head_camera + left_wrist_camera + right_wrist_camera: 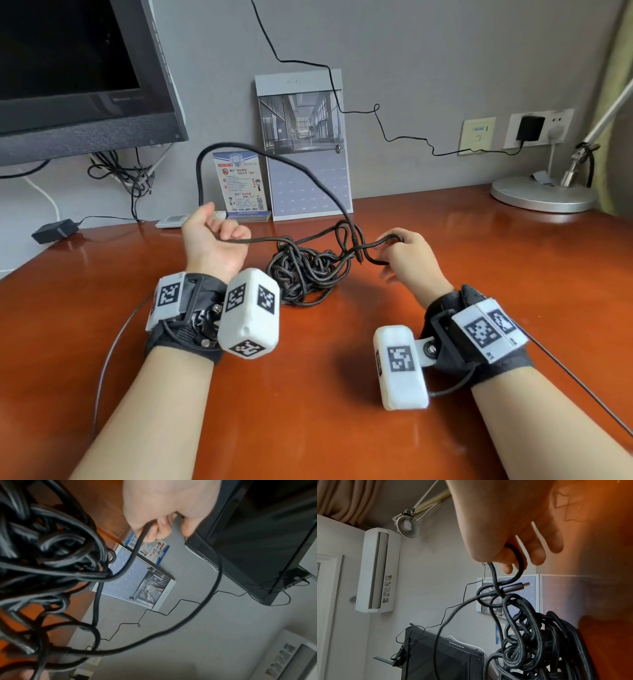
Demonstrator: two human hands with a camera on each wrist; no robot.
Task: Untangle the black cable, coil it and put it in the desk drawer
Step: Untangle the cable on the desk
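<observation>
Both hands work the black cable (308, 270), bunched mid-counter (308, 411): left hand (214, 245) clamps a raised strand, right hand (407, 255) pinches a loop, drawing the knot apart.

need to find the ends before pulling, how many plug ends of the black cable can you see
1. The plug end sticks out just below the right hand, above the tangle on the desk. The other end may be hidden in the left hand or the tangle.
</observation>
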